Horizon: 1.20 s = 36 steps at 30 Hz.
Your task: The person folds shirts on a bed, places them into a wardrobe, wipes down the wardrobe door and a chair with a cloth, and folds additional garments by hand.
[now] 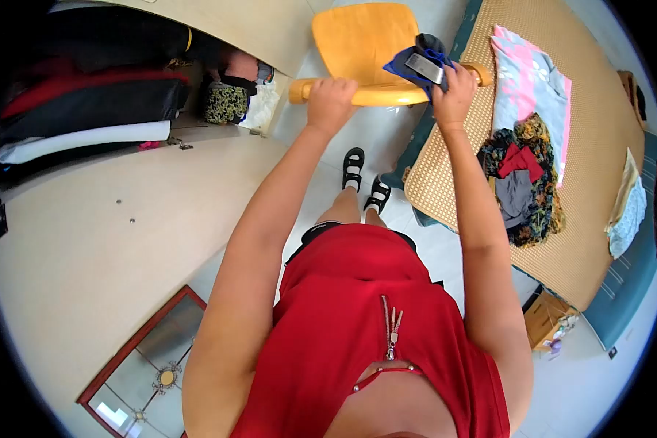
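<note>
A yellow wooden chair (365, 36) stands ahead of me, its curved back rail nearest my body. My left hand (331, 106) is closed around the left part of that rail. Toward the rail's right end, my right hand (454, 96) is closed on a dark cloth item with blue edging (410, 67), which drapes over the wood. A flat silver-grey rectangle (424, 68) shows on this cloth; I cannot tell whether it is a label or a separate thing. Part of the bundle is hidden behind the right fingers.
On the right is a bed with a woven mat (445, 171), bearing a pink and pale-blue cloth (529, 80) and a heap of patterned clothes (536, 208). An open wardrobe with hanging clothes (87, 109) is at left. A framed glass panel (150, 372) sits lower left.
</note>
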{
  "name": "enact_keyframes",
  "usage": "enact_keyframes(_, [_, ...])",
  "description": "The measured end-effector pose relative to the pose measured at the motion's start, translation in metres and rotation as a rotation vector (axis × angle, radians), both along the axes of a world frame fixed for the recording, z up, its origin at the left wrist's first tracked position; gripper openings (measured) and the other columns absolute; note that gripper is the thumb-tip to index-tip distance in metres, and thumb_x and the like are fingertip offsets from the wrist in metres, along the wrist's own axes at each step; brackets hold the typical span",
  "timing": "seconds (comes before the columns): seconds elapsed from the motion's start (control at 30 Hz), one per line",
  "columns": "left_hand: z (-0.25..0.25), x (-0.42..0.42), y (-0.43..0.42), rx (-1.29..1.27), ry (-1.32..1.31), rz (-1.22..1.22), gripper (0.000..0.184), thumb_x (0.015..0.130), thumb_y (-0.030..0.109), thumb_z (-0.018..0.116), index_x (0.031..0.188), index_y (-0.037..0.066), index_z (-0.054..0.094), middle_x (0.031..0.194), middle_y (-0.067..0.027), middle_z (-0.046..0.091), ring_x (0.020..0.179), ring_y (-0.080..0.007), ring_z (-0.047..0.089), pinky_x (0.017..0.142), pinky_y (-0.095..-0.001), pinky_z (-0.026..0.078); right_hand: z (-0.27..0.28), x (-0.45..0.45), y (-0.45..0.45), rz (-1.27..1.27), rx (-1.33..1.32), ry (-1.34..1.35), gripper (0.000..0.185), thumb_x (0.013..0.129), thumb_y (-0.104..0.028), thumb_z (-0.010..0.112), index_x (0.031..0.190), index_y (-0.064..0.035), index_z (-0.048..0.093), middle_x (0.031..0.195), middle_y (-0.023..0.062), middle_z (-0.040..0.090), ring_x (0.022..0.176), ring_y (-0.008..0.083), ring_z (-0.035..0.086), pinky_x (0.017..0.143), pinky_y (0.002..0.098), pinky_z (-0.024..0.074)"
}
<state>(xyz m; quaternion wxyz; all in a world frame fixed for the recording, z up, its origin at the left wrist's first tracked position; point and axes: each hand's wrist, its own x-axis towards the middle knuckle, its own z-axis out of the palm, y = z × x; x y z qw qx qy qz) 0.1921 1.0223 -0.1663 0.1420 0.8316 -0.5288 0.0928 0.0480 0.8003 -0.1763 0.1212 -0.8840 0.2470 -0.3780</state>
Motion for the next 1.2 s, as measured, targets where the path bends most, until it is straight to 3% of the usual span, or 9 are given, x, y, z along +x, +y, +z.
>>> enact_keyframes(0.27, [-0.008,0.006,-0.104,-0.151,0.092,-0.021,0.021,0.066,0.022,0.072,0.079,0.014,0.058,0.075,-0.0028,0.061,0.077,-0.0232,0.060,0.070,-0.0377,0.043,-0.006,0.022,-0.113,-0.240,-0.002,0.209,0.039,0.074,-0.016,0.065,0.112,-0.0120,0.060,0.120,0.0082,0.054,0.117,0.0295,0.046,0.101,0.0499,0.0318])
enact_keyframes(0.37, [-0.007,0.017,-0.146,-0.188,0.117,-0.023,0.022,0.067,0.025,0.072,0.080,0.014,0.059,0.075,-0.0026,0.062,0.077,-0.0225,0.061,0.070,-0.0366,0.043,-0.014,0.038,-0.148,-0.307,0.054,0.146,0.045,0.072,-0.018,0.068,0.116,-0.0105,0.060,0.126,0.0150,0.051,0.119,0.0371,0.043,0.103,0.0449,0.0337])
enact_keyframes(0.4, [-0.008,0.021,-0.158,-0.192,0.111,-0.022,0.026,0.065,0.028,0.075,0.080,0.014,0.058,0.075,-0.0023,0.061,0.077,-0.0222,0.061,0.070,-0.0362,0.043,-0.021,0.042,-0.158,-0.298,0.153,0.108,0.054,0.072,-0.022,0.072,0.121,-0.0090,0.057,0.134,0.0219,0.041,0.124,0.0401,0.038,0.106,0.0426,0.0316])
enact_keyframes(0.53, [-0.010,0.049,-0.194,-0.175,0.118,-0.044,0.027,0.067,0.032,0.075,0.080,0.015,0.060,0.077,-0.0020,0.064,0.078,-0.0212,0.062,0.070,-0.0367,0.043,0.007,0.080,-0.140,-0.481,0.534,0.017,0.069,0.070,-0.033,0.075,0.129,-0.0073,0.049,0.147,0.0265,0.009,0.132,0.0426,0.028,0.106,0.0415,0.0328])
enact_keyframes(0.7, [-0.002,0.083,-0.233,-0.156,0.198,-0.111,0.009,0.073,0.018,0.063,0.081,0.014,0.063,0.078,-0.0039,0.066,0.081,-0.0217,0.061,0.074,-0.0363,0.041,0.005,0.120,-0.152,-0.693,0.542,-0.058,0.075,0.068,-0.042,0.074,0.131,-0.0113,0.046,0.146,0.0250,0.014,0.126,0.0416,0.039,0.103,0.0421,0.0366])
enact_keyframes(0.73, [-0.006,0.088,-0.243,-0.145,0.159,-0.110,0.022,0.069,0.029,0.072,0.082,0.014,0.061,0.080,-0.0026,0.065,0.081,-0.0215,0.062,0.075,-0.0358,0.042,0.005,0.125,-0.159,-0.733,0.530,-0.037,0.074,0.068,-0.042,0.074,0.130,-0.0119,0.047,0.146,0.0244,0.015,0.125,0.0409,0.041,0.102,0.0420,0.0372])
enact_keyframes(1.03, [-0.008,0.109,-0.341,-0.128,0.209,-0.102,0.015,0.077,0.021,0.061,0.087,0.010,0.061,0.088,-0.0067,0.065,0.089,-0.0212,0.060,0.080,-0.0360,0.040,0.007,0.154,-0.273,-0.757,0.454,0.110,0.057,0.070,-0.032,0.068,0.123,-0.0150,0.057,0.144,0.0241,0.028,0.119,0.0378,0.048,0.098,0.0411,0.0416])
enact_keyframes(1.1, [-0.009,0.115,-0.373,-0.126,0.229,-0.096,0.015,0.077,0.021,0.060,0.087,0.011,0.061,0.088,-0.0063,0.065,0.091,-0.0208,0.060,0.080,-0.0357,0.040,-0.011,0.157,-0.320,-0.724,0.256,0.127,0.058,0.068,-0.032,0.067,0.121,-0.0102,0.060,0.132,0.0245,0.044,0.112,0.0386,0.053,0.097,0.0407,0.0431])
enact_keyframes(1.2, [-0.001,0.139,-0.420,-0.166,0.296,-0.132,0.030,0.071,0.028,0.066,0.094,0.009,0.063,0.092,-0.0077,0.065,0.095,-0.0223,0.059,0.088,-0.0364,0.039,-0.009,0.177,-0.380,-0.678,0.284,0.119,0.056,0.068,-0.030,0.068,0.118,-0.0070,0.062,0.125,0.0227,0.051,0.108,0.0377,0.055,0.096,0.0403,0.0430])
